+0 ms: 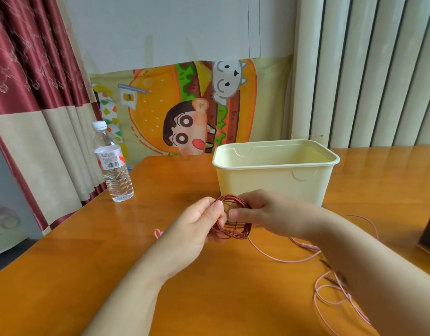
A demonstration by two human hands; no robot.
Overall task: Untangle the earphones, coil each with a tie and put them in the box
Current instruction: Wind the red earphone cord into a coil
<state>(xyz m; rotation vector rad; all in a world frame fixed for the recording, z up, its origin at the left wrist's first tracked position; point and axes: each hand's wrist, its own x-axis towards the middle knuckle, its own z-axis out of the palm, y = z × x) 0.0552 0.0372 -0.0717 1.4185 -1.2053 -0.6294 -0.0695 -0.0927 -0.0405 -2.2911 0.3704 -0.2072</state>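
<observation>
Head view, starting at the fingers: what are they doing?

– The left hand's (199,226) fingers (215,210) are pinching the near-left side of the dark red earphones (231,232). These are being held as a coil of several loops just above the counter (160,275).

– And the right hand (264,214)?

– Its fingers (238,212) are curling round the far-right side of the same coil, with one finger lying across the loops toward the left thumb. Both hands are gripping narrowly, and neither is spreading wide.

– Where is everything else sitting?

– The cream box (269,183) is standing open-topped directly behind the hands. The pink earphones (303,259) are lying loose on the counter, trailing under the right forearm and looping near the right edge. A small pink loop (157,233) is lying beside the left wrist. It may be a tie, though it is too small to tell.

– Farther out?

– A water bottle (114,166) is standing upright near the counter's left edge, well apart from the box. A red curtain (27,93) and a cartoon cloth (184,105) are hanging behind.
</observation>
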